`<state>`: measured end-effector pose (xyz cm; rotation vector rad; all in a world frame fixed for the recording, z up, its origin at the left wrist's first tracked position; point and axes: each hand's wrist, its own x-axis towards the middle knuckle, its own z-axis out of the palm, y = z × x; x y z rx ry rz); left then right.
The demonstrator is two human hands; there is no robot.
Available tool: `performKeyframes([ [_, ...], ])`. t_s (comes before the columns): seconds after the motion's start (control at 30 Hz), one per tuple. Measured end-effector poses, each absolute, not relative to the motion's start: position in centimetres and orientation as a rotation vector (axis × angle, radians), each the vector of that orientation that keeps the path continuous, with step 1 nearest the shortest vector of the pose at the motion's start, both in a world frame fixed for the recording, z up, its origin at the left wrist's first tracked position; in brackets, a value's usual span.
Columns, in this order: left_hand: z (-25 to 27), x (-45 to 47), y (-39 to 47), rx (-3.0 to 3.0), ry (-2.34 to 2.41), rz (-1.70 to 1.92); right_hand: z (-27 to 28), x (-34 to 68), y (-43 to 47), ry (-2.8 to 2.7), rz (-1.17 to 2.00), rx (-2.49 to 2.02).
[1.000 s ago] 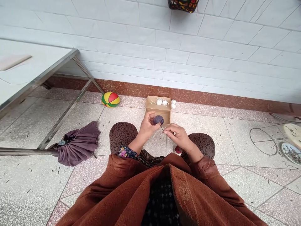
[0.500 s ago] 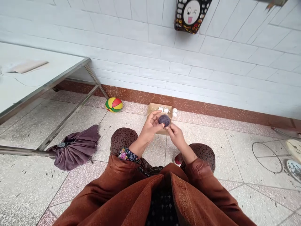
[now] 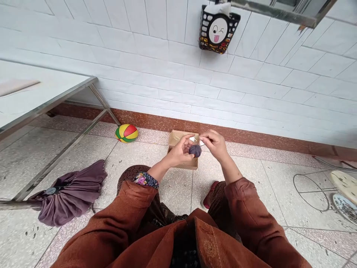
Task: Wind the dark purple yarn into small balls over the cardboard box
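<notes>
My left hand [image 3: 182, 152] holds a dark purple-grey ball of yarn [image 3: 195, 150], with the fingers curled around its left side. Up and to the right of the ball, my right hand [image 3: 214, 143] pinches a strand of the same yarn, which runs taut from the ball to the fingertips. Beneath both hands a brown cardboard box [image 3: 183, 165] rests on the floor. Small white balls with white string are partly visible in the box's upper part, mostly covered by my hands.
A striped red, yellow and green ball [image 3: 126, 133] lies by the wall. To the left are a folded purple umbrella [image 3: 74, 193] and a metal-framed table [image 3: 67, 85]. A black basket [image 3: 219, 31] hangs on the wall. A wire stand [image 3: 311, 191] and a stool-like round top [image 3: 346, 186] are at right.
My right hand has moved up and away from the yarn ball, drawing a strand out. My left hand keeps hold of the ball. The camera view has tilted upward slightly.
</notes>
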<state>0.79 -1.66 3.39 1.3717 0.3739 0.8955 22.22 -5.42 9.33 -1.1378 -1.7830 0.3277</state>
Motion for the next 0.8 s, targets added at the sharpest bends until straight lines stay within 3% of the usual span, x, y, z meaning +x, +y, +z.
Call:
performKeyframes([
  [0.13, 4.5, 1.3, -0.1, 1.27, 0.262, 1.037, 5.9, 21.8, -1.2, -1.683, 0.412, -1.149],
  [0.33, 3.1, 2.3, 6.4, 1.017, 0.54, 1.265, -0.3, 18.7, -1.1, -1.783, 0.48, -1.255],
  [0.5, 0.8, 3.3, 9.3, 1.031, 0.713, 1.196, 2.7, 18.2, -2.5, -2.046, 0.454, -1.06],
  [0.67, 0.9, 3.4, 8.3, 1.227, 0.615, 1.041, 7.5, 20.9, 0.1, -1.808, 0.287, -1.076],
  [0.8, 1.4, 3.4, 6.6, 1.304, 0.456, 0.838, 6.3, 23.1, 2.4, -1.485, 0.374, -1.225],
])
